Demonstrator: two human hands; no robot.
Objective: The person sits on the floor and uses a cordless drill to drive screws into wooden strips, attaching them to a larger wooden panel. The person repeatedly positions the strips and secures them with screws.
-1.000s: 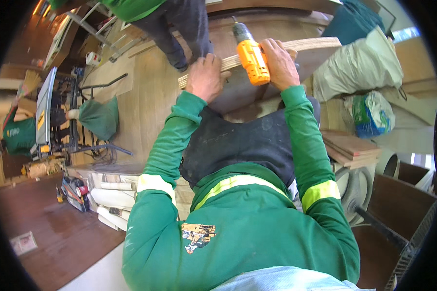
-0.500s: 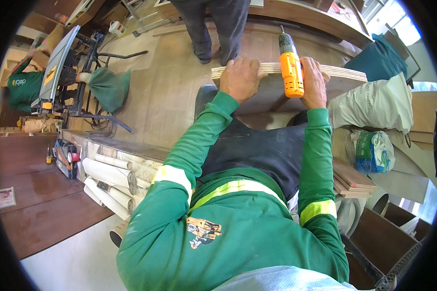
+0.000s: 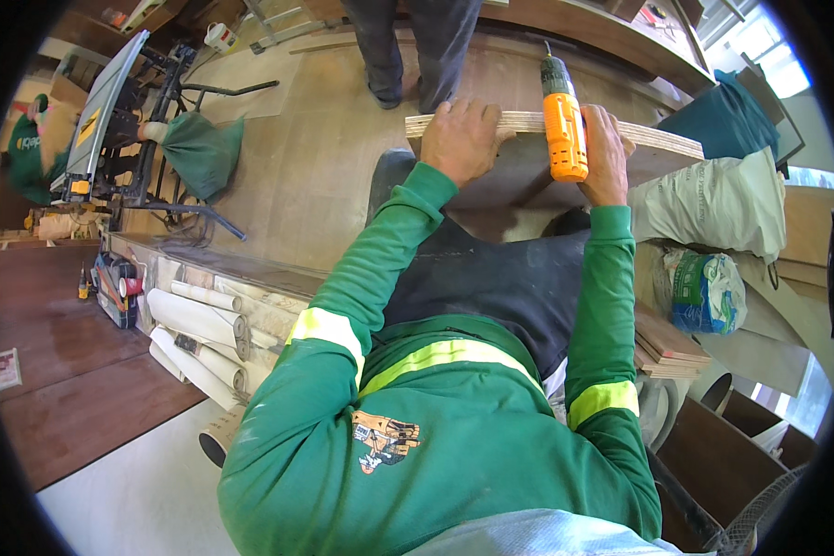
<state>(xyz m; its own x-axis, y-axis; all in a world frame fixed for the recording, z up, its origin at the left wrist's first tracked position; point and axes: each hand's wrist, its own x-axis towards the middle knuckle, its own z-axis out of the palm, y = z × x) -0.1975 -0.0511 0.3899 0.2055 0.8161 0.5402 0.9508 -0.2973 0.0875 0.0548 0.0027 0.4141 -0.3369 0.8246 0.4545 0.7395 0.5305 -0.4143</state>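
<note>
My left hand (image 3: 461, 141) is closed over the upper edge of a thick plywood board (image 3: 663, 141), its fingers hidden behind. The board stands on edge in front of my legs, its layered edge facing up. In my right hand (image 3: 606, 154) is an orange and black cordless drill (image 3: 563, 130), with the bit pointing up and away from me. That hand wraps round the drill's grip beside the board's upper edge; whether it also grips the board I cannot tell.
Another person's legs (image 3: 415, 51) stand just beyond the board. At left are a table saw (image 3: 111, 111) with a green dust bag (image 3: 199, 153), and paper rolls (image 3: 195, 324). White sacks (image 3: 713, 208) and stacked wood pieces (image 3: 663, 343) lie at right.
The drill and my right hand have shifted slightly right and tilted a little. My left hand keeps its hold on the board. The person behind the saw has changed posture.
</note>
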